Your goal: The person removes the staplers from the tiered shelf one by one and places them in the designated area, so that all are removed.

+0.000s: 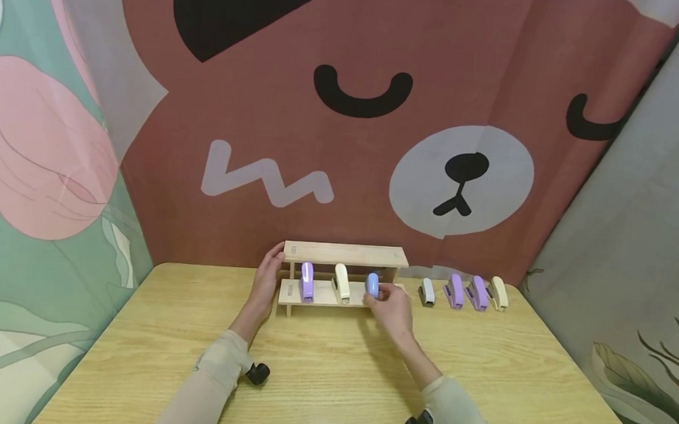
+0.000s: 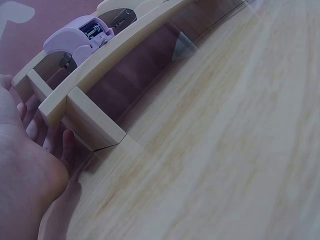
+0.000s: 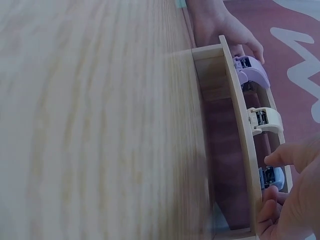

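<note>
A small two-tier wooden shelf stands at the back of the table. On its lower tier sit a purple stapler, a cream stapler and a blue stapler, left to right. My right hand pinches the blue stapler between thumb and fingers; in the right wrist view the thumb and fingertips lie on either side of this stapler. My left hand rests against the shelf's left end with its fingers extended; in the left wrist view some fingers are partly hidden behind the wood.
Right of the shelf, a row on the table holds a small grey stapler, two purple staplers and a cream stapler. A printed curtain hangs close behind the shelf.
</note>
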